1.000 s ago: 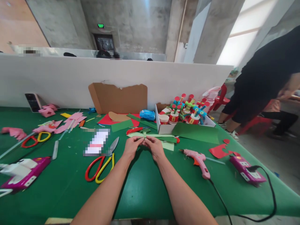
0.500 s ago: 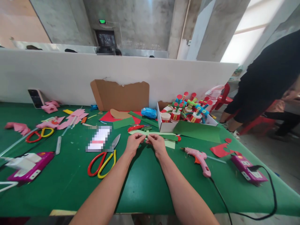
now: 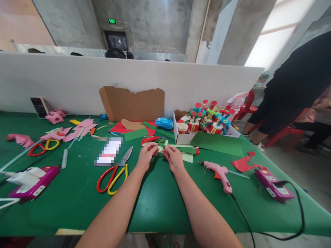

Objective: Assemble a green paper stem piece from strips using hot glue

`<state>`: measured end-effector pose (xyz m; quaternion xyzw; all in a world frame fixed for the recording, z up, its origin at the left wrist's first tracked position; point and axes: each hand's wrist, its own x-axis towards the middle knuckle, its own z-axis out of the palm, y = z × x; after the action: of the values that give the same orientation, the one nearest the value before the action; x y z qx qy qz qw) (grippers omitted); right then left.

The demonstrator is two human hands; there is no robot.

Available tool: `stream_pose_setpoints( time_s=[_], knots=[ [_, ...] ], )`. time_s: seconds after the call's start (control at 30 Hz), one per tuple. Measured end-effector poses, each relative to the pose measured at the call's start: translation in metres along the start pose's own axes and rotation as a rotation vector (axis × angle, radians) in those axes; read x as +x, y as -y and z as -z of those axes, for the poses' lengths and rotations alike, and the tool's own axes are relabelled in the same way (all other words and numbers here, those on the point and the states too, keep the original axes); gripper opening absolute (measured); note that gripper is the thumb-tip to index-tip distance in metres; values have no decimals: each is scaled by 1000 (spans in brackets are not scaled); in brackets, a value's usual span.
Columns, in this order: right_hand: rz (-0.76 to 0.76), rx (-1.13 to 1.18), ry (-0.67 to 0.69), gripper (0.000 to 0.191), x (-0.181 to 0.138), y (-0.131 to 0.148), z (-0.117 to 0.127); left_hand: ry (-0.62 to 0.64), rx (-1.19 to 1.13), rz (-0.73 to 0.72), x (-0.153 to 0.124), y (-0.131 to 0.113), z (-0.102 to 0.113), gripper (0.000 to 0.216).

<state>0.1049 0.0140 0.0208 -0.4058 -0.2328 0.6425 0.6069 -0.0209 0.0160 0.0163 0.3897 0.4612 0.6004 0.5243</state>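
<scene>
My left hand (image 3: pixel 146 157) and my right hand (image 3: pixel 174 159) are close together over the middle of the table, fingertips pinched on green paper strips. A short end of a light green paper strip (image 3: pixel 166 142) stands up beside my right thumb and forefinger. The rest of the strips is partly hidden by my fingers. Just behind my hands lie a folded dark green paper spring (image 3: pixel 162 140) and a red-handled tool (image 3: pixel 150 140). Right of them, a flat dark green strip (image 3: pixel 187 150) and a light green paper piece (image 3: pixel 188 157) rest on the table.
Large scissors (image 3: pixel 113 177) lie left of my forearms. A pink glue gun (image 3: pixel 218 174) with a cord and a purple power strip (image 3: pixel 274 186) sit on the right. Behind stands a white box (image 3: pixel 184 138) of paper-spring figures. Pink scraps (image 3: pixel 84 129) lie left. A person (image 3: pixel 297 79) stands at right.
My fingertips have moved slightly apart, and the light green strip's end now points upward by my right hand. The things on the table have stayed in place.
</scene>
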Motion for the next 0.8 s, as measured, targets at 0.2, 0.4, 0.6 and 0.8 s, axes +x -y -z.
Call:
stream_pose_setpoints(
  time_s=[0.2, 0.4, 0.6, 0.8],
  knots=[
    [-95, -44, 60, 39, -4, -5, -3, 43, 19, -29, -3, -3, -4, 38],
    [-63, -117, 129, 38, -4, -10, -3, 77, 77, -24, -1, -1, 0, 36],
    [-66, -104, 135, 41, -3, -10, -3, 42, 6, 11, 2, 4, 2, 37],
    [-59, -115, 167, 37, -4, -10, -3, 59, -6, 9, 2, 6, 2, 36]
  ],
)
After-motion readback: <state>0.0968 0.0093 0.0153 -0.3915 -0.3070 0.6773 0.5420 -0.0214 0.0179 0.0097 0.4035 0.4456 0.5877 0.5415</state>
